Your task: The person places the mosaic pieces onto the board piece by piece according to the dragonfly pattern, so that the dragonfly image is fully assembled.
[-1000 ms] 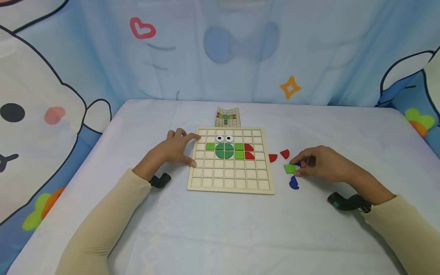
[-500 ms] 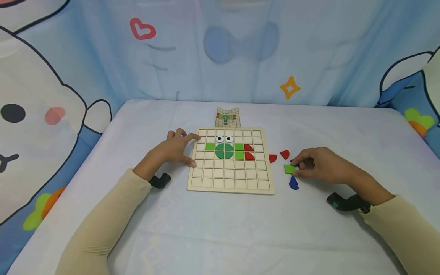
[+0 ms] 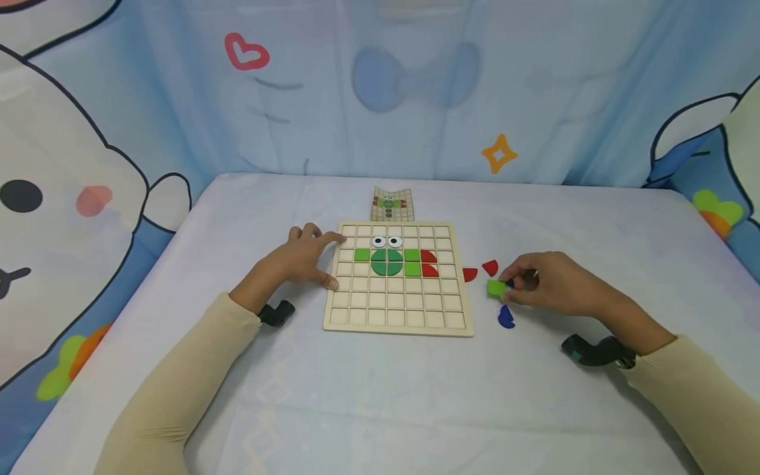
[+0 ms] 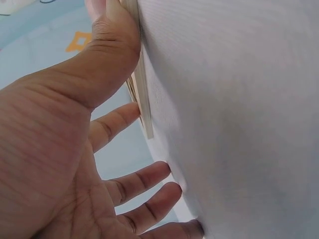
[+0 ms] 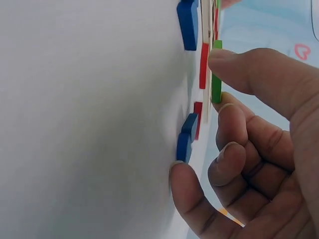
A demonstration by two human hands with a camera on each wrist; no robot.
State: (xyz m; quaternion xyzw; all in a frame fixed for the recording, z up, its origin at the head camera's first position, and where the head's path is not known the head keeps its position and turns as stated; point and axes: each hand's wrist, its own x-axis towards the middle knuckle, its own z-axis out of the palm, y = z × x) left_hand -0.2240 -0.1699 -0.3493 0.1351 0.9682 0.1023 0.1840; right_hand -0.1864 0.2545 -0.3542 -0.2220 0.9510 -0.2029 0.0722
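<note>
My right hand (image 3: 552,282) pinches a light green square tile (image 3: 495,289) between thumb and index finger. In the right wrist view the green tile (image 5: 217,74) stands clear of the cloth, near the thumb tip. Under and beside that hand lie blue pieces (image 3: 506,317), partly hidden by the fingers, and two red quarter-round pieces (image 3: 489,267). My left hand (image 3: 299,257) rests its thumb and index fingertip against the left edge of the wooden grid board (image 3: 386,318), other fingers spread on the cloth. The board carries eyes, dark green quarter-rounds, light green squares and two red pieces.
Behind the board stands a small pattern card (image 3: 392,204) showing a coloured figure on a grid. A white cloth (image 3: 380,396) covers the table, and a printed blue curtain (image 3: 415,132) hangs along its back edge.
The green tile has come up slightly off the cloth in my right hand and shifted a little left. My left hand and the board hold their places.
</note>
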